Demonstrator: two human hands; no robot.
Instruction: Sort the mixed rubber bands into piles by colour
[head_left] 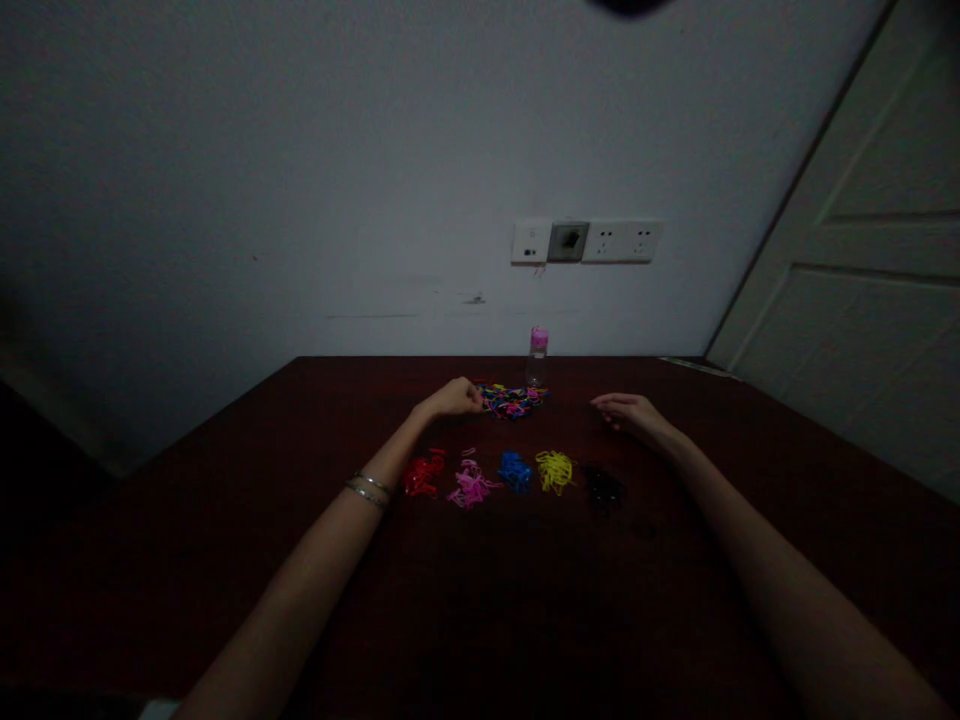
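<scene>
Coloured bands point(516, 404) lie heaped together on the bench point(480, 600), right at the fingers point(475, 392) of the left hand point(450, 398), which are bent in at the heap's left edge; whether they pinch a band cannot be told; two shiny bracelets point(367, 490) ring that wrist; the right hand point(631, 412) is well apart from the heap on its other side, its fingers slightly curled, and whether they are closed or hold anything I cannot tell; nearer the person, five single-colour piles form one row, from left to right: one red pile point(424, 473), one pink pile point(471, 486), one blue pile point(515, 472), one yellow pile point(555, 472) and one black pile point(603, 488); the bands in each are too tangled to count; just behind the mixed heap stands one upright clear bottle point(538, 362) with one pink cap point(539, 338); farther out are one row of wall plates point(619, 242) and, at the right, one door point(862, 260).
</scene>
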